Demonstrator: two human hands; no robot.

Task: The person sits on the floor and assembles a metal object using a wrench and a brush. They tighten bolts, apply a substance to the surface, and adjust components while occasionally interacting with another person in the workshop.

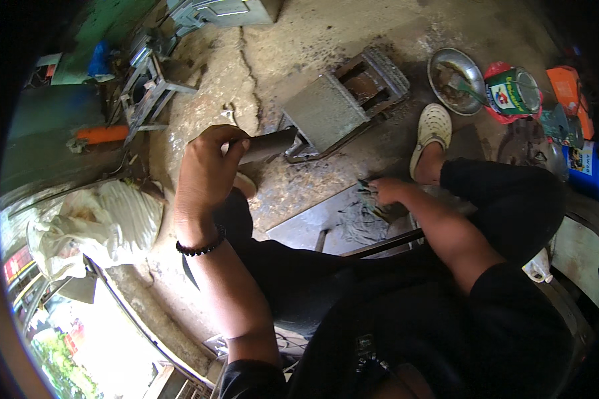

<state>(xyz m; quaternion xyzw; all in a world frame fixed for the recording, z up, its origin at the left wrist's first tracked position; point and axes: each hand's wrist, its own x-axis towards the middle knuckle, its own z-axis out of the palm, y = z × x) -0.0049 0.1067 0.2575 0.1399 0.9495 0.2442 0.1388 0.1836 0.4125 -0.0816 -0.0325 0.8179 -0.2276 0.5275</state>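
Stained concrete workshop floor [326, 40] — left hand [206, 169] fisted round dark grey metal tube [267, 145] beside grey sheet-metal box [343, 103]; right hand [386, 191] pinching thin green-tipped rod [368, 188] on flat steel plate [326, 216]

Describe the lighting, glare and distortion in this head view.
Head view: strong fisheye bending, with black corners round the rim; the lower-left area beyond the white sack is overexposed; the concrete floor is evenly daylit; the left hand gripping the dark metal tube is sharp; the right hand sits in dimmer shade; the person's black clothing loses detail.
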